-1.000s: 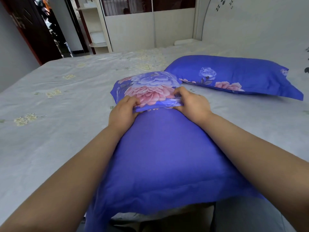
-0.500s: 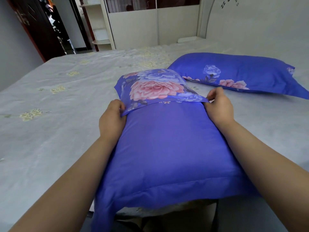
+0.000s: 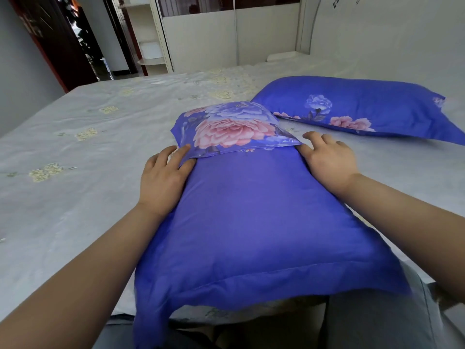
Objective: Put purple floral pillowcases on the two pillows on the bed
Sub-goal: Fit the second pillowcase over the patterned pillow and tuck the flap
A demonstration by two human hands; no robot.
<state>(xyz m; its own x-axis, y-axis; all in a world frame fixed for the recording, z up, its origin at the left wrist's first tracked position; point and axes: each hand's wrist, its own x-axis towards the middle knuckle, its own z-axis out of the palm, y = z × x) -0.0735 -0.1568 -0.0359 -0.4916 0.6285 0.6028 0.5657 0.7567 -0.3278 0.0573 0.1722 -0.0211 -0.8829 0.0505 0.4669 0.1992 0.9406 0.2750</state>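
A pillow in a purple case (image 3: 251, 217) lies lengthwise in front of me on the bed, its near end hanging over the bed's edge. At its far end the floral flap (image 3: 231, 129) is folded over the plain purple part. My left hand (image 3: 163, 182) rests flat on the pillow's left side, fingers touching the flap's left corner. My right hand (image 3: 327, 159) lies flat on the right side, fingers spread at the flap's right corner. A second pillow in a purple floral case (image 3: 364, 107) lies further back to the right.
The bed has a pale grey sheet (image 3: 88, 172) with small yellow flower patches. A white headboard (image 3: 390, 34) stands at the back right, a wardrobe (image 3: 214, 34) behind the bed, and an open dark doorway (image 3: 83, 39) at the back left.
My hands slid apart from the middle of the flap's edge to its two corners. The flap has spread out flatter over the pillow's far end.
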